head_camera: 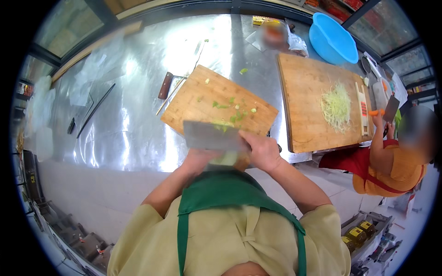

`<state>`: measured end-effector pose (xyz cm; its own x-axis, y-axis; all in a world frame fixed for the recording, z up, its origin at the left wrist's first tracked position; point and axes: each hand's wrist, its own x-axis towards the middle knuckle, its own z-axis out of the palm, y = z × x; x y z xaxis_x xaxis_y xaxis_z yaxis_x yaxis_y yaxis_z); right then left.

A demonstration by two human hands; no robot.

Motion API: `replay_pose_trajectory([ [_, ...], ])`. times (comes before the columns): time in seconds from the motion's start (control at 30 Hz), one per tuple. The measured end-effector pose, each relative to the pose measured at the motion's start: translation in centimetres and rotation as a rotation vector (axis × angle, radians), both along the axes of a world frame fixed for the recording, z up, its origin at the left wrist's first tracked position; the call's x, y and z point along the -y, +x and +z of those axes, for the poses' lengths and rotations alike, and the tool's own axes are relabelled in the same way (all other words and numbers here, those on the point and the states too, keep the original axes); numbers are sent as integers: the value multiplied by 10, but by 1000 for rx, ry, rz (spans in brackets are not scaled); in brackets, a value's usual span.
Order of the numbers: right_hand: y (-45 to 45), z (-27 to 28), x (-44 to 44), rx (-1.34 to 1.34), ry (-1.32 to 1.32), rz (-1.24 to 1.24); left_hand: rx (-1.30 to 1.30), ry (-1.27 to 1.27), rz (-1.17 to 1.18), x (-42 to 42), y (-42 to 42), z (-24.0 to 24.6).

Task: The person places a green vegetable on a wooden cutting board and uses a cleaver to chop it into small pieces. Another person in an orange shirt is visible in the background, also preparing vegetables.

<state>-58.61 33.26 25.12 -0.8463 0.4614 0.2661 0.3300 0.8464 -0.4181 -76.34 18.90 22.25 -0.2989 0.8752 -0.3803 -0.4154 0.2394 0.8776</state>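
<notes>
My right hand (264,150) grips a Chinese cleaver (214,136), its dark handle end showing past the palm. The broad, blurred blade covers the near part of a wooden cutting board (193,89). Beside a pale green vegetable piece (226,158), below the blade, is my left hand (202,160). The blade and blur hide its fingers, so I cannot tell whether they grip the piece. Cut green bits (236,118) lie scattered on the board, with more along the blade's far edge.
Left of the board lie a wooden-handled blade (165,85) and a thin dark rod (96,110). At right, a co-worker (390,162) holds a carrot (375,112) and another cleaver (391,107) by a board (304,103) bearing pale shreds (336,107) and a grater (362,108). A blue basin (333,39) stands behind.
</notes>
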Motion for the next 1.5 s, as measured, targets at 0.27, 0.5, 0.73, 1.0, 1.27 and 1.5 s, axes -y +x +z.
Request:
replay_pose_trajectory([
  [0.27,7,13,9,-80,-51,19,-38,44,89,-2,-1,3],
  [0.5,8,-11,-1,27,-30,-21,-52,80,111,1,-4,11],
  [0.73,15,-15,-12,-17,-81,-139,-73,3,91,6,-7,14],
  [1.0,2,-2,3,6,-56,6,-459,102,-31,11,-4,6],
  [1.27,17,-48,-15,84,-91,-93,-407,-38,81,12,-24,14],
  [1.5,-7,-16,0,-59,-67,21,-312,-74,-8,12,-5,-3],
])
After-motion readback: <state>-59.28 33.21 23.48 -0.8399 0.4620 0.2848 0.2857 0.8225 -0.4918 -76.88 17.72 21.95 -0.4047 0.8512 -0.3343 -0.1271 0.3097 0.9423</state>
